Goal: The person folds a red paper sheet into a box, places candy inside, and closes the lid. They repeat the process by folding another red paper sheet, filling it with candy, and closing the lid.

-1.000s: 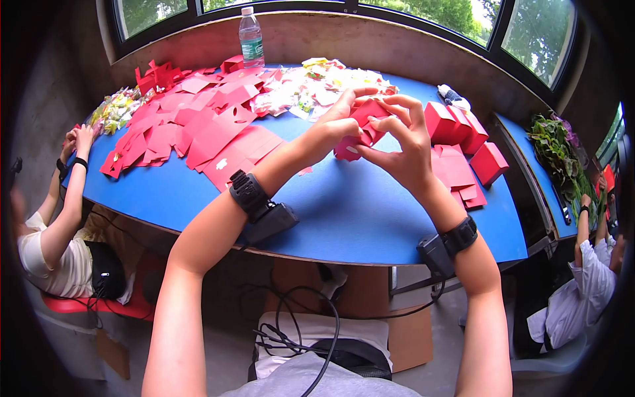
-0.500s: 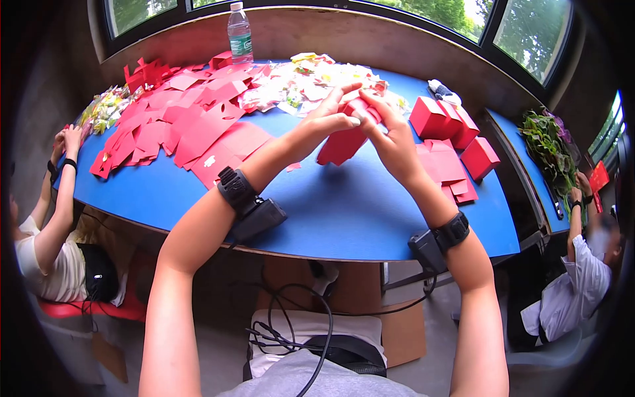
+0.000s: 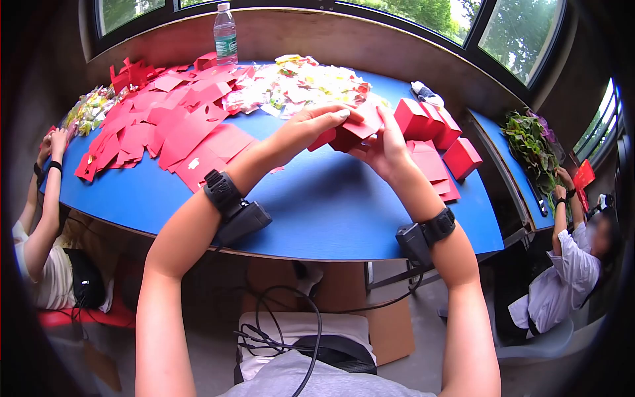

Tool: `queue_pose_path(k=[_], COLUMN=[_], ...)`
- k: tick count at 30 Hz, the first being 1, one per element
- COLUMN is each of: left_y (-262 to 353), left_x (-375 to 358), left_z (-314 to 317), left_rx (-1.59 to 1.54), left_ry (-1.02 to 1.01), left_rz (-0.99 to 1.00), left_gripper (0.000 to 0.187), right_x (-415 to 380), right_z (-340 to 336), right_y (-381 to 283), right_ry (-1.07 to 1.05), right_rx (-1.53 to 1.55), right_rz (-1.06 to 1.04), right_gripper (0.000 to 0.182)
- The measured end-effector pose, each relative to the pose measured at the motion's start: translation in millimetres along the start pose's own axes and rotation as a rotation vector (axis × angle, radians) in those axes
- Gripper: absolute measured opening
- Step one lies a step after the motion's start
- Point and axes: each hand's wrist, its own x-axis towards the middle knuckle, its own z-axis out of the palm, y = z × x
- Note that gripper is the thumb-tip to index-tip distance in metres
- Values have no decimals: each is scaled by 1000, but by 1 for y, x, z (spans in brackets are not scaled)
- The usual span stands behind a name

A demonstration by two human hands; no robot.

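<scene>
Red paper box (image 3: 349, 134) between both hands

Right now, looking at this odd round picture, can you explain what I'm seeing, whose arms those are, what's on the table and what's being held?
The picture comes from a camera worn on a person's head, looking down over their own bare arms; the lens bends the edges. No machine is at work. The left hand and right hand together grip a red paper box that looks partly folded, above a blue table. Each wrist carries a black strapped device. On the table lie flat red paper cutouts, a heap of colourful wrappers, finished red boxes and a water bottle. Other people sit at the left and right edges.
</scene>
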Motion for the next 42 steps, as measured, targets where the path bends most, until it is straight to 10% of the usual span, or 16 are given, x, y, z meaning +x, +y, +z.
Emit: queue_pose_path(k=[11, 17, 26, 42], left_y=[3, 29, 14, 11], left_x=[2, -9, -2, -4], left_z=[7, 13, 4, 3], left_rx=[249, 1203, 1264, 1434], left_ry=[259, 257, 466, 64], left_rz=[390, 810, 680, 612], left_gripper=[34, 23, 32, 57], right_x=[-6, -11, -6, -4], right_z=[5, 9, 6, 4], right_y=[-6, -4, -2, 1], right_ry=[26, 33, 25, -162], right_rx=[89, 107, 167, 51], right_rz=[9, -27, 53, 37], right_gripper=[55, 55, 51, 49])
